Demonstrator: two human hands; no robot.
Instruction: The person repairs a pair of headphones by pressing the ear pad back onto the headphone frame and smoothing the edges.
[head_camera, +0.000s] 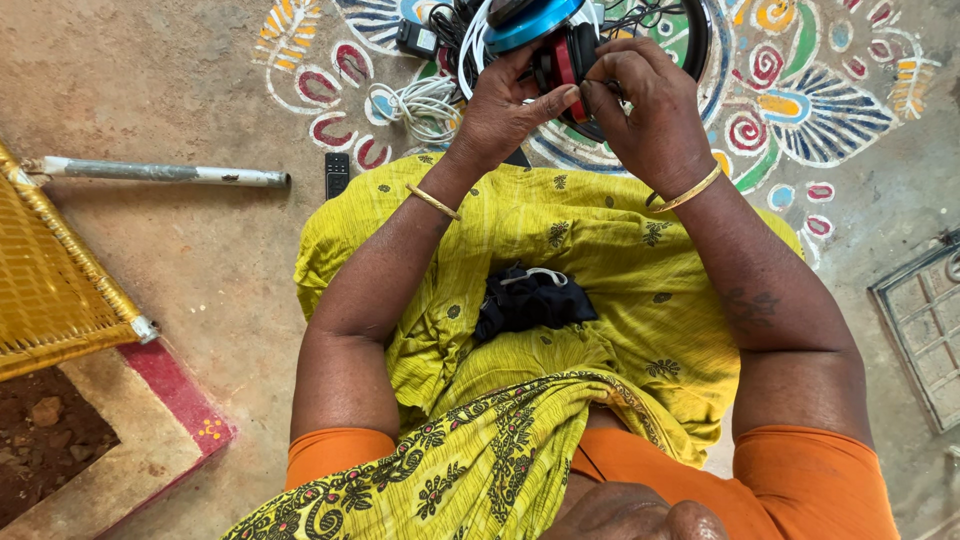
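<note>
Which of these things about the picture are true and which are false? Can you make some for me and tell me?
1. Both hands hold a headphone with a red and black ear cup. True: the left hand and the right hand grip it together.
2. A dark cloth pouch lies on the yellow-green sari in the lap. True.
3. The metal pipe lies across the lap. False: it lies on the ground, off to the left.
4. The coiled white cable is wrapped around the left wrist. False: it lies on the painted floor design, beside the left hand.
5. Each wrist wears a gold bangle. True.
</note>
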